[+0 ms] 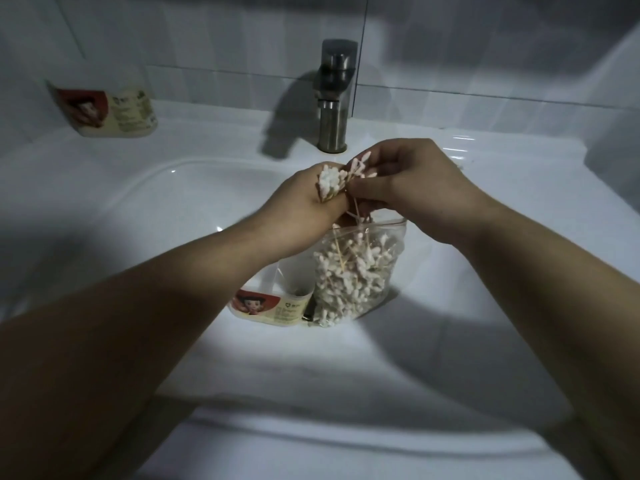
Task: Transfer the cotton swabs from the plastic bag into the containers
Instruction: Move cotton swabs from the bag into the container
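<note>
A clear plastic bag [360,271] full of white cotton swabs stands in the sink basin, its mouth open at the top. My left hand [304,199] grips a tight bundle of cotton swabs [330,180] above the bag, tips upward. My right hand [412,181] pinches a few more swabs [360,166] right beside that bundle, and some sticks hang down toward the bag. A round container [273,303] with a red cartoon label stands in the basin, touching the bag's left side, partly hidden by my left forearm. A second container [110,110] with the same label lies at the back left.
A steel faucet [335,95] rises from the sink's back rim, just behind my hands. The white sink rim [311,441] runs across the front. White tiled wall closes off the back.
</note>
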The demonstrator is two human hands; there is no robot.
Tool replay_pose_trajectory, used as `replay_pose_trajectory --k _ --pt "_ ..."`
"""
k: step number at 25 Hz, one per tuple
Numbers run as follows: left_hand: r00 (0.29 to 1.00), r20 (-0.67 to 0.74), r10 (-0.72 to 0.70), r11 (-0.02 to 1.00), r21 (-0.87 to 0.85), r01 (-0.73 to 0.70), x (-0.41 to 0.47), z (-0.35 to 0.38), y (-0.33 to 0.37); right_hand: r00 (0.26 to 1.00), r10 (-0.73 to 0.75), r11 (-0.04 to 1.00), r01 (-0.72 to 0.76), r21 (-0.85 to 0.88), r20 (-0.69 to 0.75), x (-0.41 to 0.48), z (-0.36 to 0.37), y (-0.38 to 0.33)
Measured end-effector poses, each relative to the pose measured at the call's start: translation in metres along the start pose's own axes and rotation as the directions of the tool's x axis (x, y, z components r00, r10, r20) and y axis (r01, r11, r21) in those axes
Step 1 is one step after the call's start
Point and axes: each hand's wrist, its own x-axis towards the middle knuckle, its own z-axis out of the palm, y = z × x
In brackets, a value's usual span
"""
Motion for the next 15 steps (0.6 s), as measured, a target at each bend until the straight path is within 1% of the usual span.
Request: replay_pose_trajectory --k 2,4,9,15 --pt "1.000 -0.007 -0.004 0.998 0.062 0.005 0.0007 -0.0001 -0.0020 1.000 0.019 0.999 -0.018 -0.043 0.014 -0.0015 0.0001 0.0001" --pt "1.000 0.000 -0.018 0.996 0.086 0.018 -0.0016 0.0002 -0.0016 0.999 0.041 0.996 -0.040 -0.077 0.016 -0.0017 -0.0018 0.0000" --pt "1.000 0.006 -0.006 0.977 0.213 0.004 -0.0033 -0.0010 0.0031 0.994 0.106 0.979 -0.108 -0.170 -0.024 0.0024 -0.0034 0.0024" --pt "1.000 0.001 -0.012 0.943 0.333 0.011 -0.0059 -0.0033 0.0053 0.990 0.136 0.954 -0.143 -0.263 -0.043 0.0006 -0.0027 0.0017"
